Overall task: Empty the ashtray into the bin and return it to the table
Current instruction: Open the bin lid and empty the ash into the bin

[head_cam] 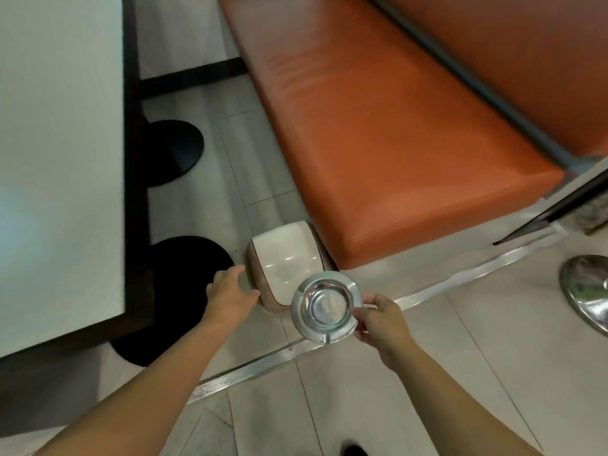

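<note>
A round shiny metal ashtray (324, 306) is held level just above the floor, with my right hand (381, 319) gripping its right rim. Some pale residue lies in its bowl. A small cream bin (286, 258) with a swing lid and brownish sides stands on the floor against the end of the bench. The ashtray overlaps the bin's near edge. My left hand (230, 291) reaches to the bin's left side, fingers spread and touching or almost touching it, holding nothing. The pale-topped table (59, 159) with a dark edge fills the left.
An orange padded bench (394, 143) runs up the right. Two black round table bases (174, 149) sit on the grey tiled floor. A metal floor strip (296, 352) crosses diagonally. A chrome base (589, 291) is at the right edge. A dark shoe tip (353, 450) shows below.
</note>
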